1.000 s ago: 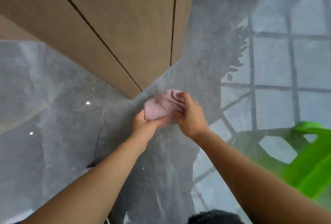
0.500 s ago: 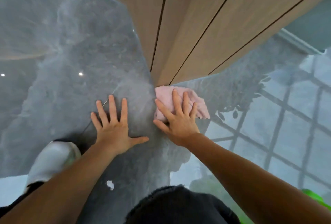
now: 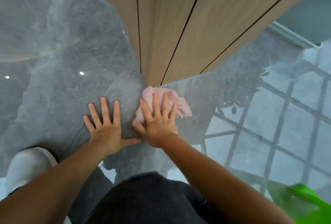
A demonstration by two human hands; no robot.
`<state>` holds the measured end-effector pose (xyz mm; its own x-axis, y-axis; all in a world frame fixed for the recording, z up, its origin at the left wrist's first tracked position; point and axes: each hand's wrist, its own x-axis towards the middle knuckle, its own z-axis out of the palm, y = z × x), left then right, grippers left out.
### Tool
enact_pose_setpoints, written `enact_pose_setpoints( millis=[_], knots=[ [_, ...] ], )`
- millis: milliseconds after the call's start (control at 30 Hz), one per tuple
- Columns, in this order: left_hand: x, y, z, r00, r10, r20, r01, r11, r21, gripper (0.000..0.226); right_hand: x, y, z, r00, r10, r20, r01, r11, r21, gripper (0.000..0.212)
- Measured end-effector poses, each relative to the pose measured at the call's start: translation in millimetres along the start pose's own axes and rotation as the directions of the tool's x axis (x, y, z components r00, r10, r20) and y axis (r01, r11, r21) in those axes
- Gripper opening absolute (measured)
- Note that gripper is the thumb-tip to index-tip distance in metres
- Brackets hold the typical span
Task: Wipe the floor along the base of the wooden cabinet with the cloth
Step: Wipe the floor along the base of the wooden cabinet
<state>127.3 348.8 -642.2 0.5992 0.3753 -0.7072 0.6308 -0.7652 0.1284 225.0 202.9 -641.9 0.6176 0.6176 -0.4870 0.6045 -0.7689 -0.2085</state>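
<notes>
A crumpled pink cloth (image 3: 177, 101) lies on the glossy grey floor (image 3: 71, 59), touching the bottom corner of the wooden cabinet (image 3: 179, 27). My right hand (image 3: 157, 120) presses flat on the cloth with fingers spread, covering its near half. My left hand (image 3: 107, 125) rests flat on the bare floor just left of it, fingers apart, holding nothing. The cabinet rises from the corner with dark vertical seams between its panels.
A white shoe (image 3: 26, 166) stands on the floor at lower left. My dark-clothed knee (image 3: 148, 198) fills the bottom centre. A bright green plastic object (image 3: 308, 202) sits at lower right. A window grid reflects in the floor on the right (image 3: 277, 134).
A second ago both hands held the cloth up in the air. Since then the cloth went down at the cabinet corner under my right hand, and my left hand is planted on the floor.
</notes>
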Motion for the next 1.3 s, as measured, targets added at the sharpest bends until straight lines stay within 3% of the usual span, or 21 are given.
enact_pose_setpoints(
  millis=[100,167,267,367,433,500,600,700,767,800,1000,1067,1167,1300],
  knots=[
    [-0.6,-1.4,1.5,1.000,0.014,0.010,-0.014,1.000,0.001,0.150,2.7,-5.0,2.1,0.960,-0.278,0.036,0.281,0.951,-0.130,0.069],
    [-1.0,-1.9,1.6,1.000,0.017,0.009,-0.017,1.000,-0.004,0.149,9.8,34.0,-8.4,0.961,-0.275,-0.015,0.270,0.950,-0.156,0.066],
    [-1.1,-1.4,0.6,1.000,0.016,0.018,-0.016,1.000,0.002,0.148,14.7,121.0,-28.1,0.997,0.035,-0.071,-0.046,0.986,-0.158,0.068],
    [-0.9,0.1,-0.7,1.000,0.017,0.017,-0.017,1.000,0.002,0.147,15.5,182.6,-51.9,0.909,0.412,-0.072,-0.413,0.911,-0.007,0.071],
    [-1.0,-0.1,-0.1,1.000,0.024,0.012,-0.024,1.000,0.002,0.146,26.8,177.9,-57.3,0.843,0.537,-0.037,-0.533,0.842,0.080,0.074],
    [-1.8,0.7,-1.8,1.000,0.017,0.016,-0.017,1.000,-0.012,0.147,39.2,136.4,-52.0,0.819,0.573,-0.022,-0.563,0.811,0.156,0.077],
    [-2.9,0.7,-2.6,1.000,0.010,0.017,-0.010,1.000,-0.004,0.147,35.6,46.5,-24.2,0.899,0.432,-0.076,-0.413,0.892,0.187,0.077],
    [-0.8,2.0,-1.6,1.000,-0.014,0.011,0.014,1.000,-0.001,0.145,11.4,-33.4,4.2,0.998,0.049,-0.049,-0.044,0.995,0.085,0.070],
    [0.3,2.6,1.5,0.998,-0.054,-0.017,0.054,0.998,0.036,0.141,7.7,-51.6,8.8,0.977,-0.212,-0.015,0.212,0.977,-0.005,0.061],
    [0.5,1.7,2.7,0.998,-0.049,-0.026,0.050,0.998,0.042,0.143,12.5,-47.9,5.2,0.961,-0.276,-0.021,0.274,0.961,-0.041,0.059],
    [-1.9,0.6,1.3,1.000,0.022,-0.004,-0.022,1.000,-0.017,0.149,21.6,34.6,-21.7,0.959,-0.274,-0.069,0.268,0.960,-0.086,0.057],
    [-1.1,0.5,0.2,1.000,0.015,0.001,-0.015,1.000,-0.015,0.149,16.0,52.3,-22.9,0.977,-0.199,-0.074,0.196,0.980,-0.040,0.055],
    [-1.2,0.1,-0.7,1.000,0.018,0.013,-0.018,1.000,-0.006,0.149,13.1,98.3,-30.7,0.990,0.031,-0.137,-0.028,0.999,0.029,0.055],
    [-2.0,1.1,-0.7,1.000,0.026,0.014,-0.026,1.000,-0.003,0.149,11.0,183.8,-61.5,0.929,0.331,-0.165,-0.323,0.943,0.077,0.057]
  ],
)
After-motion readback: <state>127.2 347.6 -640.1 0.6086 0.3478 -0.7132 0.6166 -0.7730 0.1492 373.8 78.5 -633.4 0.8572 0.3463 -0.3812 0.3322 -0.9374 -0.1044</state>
